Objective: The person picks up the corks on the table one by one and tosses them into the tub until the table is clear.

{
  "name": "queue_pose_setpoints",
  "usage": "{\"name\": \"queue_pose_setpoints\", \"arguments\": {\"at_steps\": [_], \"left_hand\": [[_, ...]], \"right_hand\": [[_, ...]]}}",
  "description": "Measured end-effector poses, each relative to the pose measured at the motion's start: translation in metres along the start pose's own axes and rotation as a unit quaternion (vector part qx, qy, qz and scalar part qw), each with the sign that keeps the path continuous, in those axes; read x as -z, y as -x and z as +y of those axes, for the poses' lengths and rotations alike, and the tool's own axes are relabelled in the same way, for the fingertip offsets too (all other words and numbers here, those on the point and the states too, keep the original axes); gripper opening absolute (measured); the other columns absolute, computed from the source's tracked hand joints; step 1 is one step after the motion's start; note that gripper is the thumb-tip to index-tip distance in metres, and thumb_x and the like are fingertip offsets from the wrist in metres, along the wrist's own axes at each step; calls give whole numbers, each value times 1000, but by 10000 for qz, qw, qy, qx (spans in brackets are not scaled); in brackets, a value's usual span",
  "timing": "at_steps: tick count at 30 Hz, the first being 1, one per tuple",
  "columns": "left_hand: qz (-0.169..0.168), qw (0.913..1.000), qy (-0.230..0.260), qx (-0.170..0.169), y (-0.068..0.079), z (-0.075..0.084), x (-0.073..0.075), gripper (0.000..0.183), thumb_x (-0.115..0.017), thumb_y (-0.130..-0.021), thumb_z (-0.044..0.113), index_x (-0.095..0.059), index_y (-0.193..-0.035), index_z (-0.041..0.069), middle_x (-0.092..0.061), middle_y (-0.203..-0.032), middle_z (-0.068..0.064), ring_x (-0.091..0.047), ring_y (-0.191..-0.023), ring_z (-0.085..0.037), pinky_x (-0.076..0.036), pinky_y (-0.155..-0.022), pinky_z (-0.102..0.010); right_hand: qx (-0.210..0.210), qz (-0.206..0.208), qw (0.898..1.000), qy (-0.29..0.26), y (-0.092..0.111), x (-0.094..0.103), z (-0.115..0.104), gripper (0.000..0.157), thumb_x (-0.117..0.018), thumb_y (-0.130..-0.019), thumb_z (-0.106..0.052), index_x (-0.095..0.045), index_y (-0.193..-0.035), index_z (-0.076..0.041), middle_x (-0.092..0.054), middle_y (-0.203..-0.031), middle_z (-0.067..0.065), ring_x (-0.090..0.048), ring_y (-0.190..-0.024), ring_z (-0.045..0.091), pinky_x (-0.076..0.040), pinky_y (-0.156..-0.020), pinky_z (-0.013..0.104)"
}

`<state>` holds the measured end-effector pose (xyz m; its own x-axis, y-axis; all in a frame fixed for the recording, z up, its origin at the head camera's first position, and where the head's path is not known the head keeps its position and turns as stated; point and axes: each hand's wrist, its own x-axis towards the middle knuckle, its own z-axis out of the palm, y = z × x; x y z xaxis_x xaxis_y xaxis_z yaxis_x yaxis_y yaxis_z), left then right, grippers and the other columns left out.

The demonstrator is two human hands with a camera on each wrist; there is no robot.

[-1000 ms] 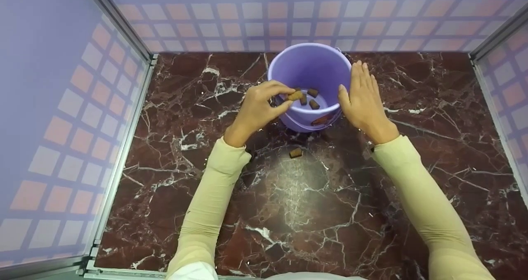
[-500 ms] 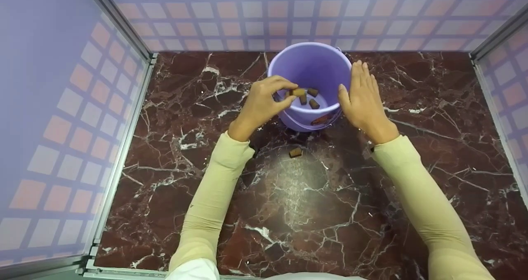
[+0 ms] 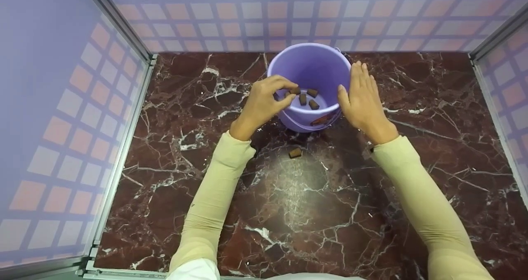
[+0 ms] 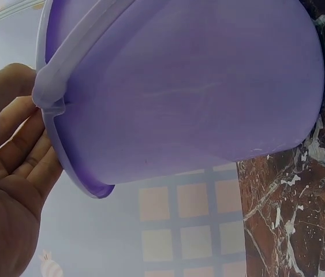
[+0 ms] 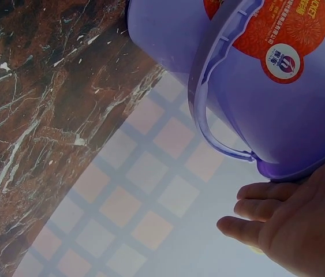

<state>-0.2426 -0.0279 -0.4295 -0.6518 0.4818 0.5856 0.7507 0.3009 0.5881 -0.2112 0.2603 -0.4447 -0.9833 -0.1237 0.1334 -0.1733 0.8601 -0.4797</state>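
A purple bucket [image 3: 321, 65] stands upright at the back of the table, with several small, brown, stubby pieces [image 3: 314, 104] on its floor. Over its left rim reaches my left hand [image 3: 260, 100], thumb and fingertips apart and nothing pinched between them. In the left wrist view the fingers [image 4: 47, 167] pass behind the rim by the handle joint. Flat against the bucket's right rim lies my right hand [image 3: 365, 100], fingers straight. One more brown piece [image 3: 295, 152] lies on the table in front of the bucket.
The dark red marbled table [image 3: 206, 214] surrounds the bucket. Purple checked walls [image 3: 231, 20] stand close behind it and at both sides, with metal edging [image 3: 123, 144] at the left. The bucket's handle [image 5: 200, 98] hangs down its front.
My left hand moved slightly further over the bucket and let go of a yellowish-brown stubby piece, which dropped inside. The right hand has stayed at the rim.
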Motion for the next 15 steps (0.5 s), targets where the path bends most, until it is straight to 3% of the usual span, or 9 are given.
{"name": "queue_pose_setpoints", "arguments": {"at_steps": [15], "left_hand": [[137, 9995, -47, -287, 7, 10, 3, 17, -81, -91, 1, -78, -106, -6, -77, -103, -16, -71, -86, -25, -59, -83, -28]], "right_hand": [[-8, -1, 10000, -22, 0, 1, -1, 77, -29, -112, -40, -8, -165, 12, -8, -173, 29, -1, -162, 38, 3, -131, 46]]}}
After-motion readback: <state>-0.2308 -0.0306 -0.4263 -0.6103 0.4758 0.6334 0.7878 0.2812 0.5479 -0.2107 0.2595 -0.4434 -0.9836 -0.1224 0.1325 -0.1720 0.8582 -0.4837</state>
